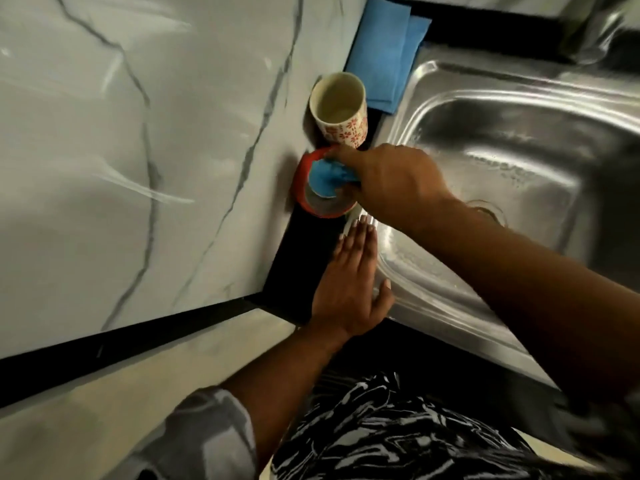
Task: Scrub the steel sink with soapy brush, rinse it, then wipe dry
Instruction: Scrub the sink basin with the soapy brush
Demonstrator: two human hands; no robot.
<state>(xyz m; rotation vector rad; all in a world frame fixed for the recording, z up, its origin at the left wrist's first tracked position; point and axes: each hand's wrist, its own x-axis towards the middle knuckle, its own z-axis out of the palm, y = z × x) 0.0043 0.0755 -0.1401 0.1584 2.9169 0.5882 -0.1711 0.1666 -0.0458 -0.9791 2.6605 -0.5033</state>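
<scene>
Two hands worked at the steel sink's (433, 282) left rim: the right hand (394, 181) gripped a blue scrubber (323, 180) over a red dish (301, 178), the left hand (349, 289) lay open and flat.

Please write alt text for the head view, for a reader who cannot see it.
The right hand presses a blue scrubber into a red dish beside a steel sink. The left hand lies flat on the black counter, near a floral cup.
</scene>
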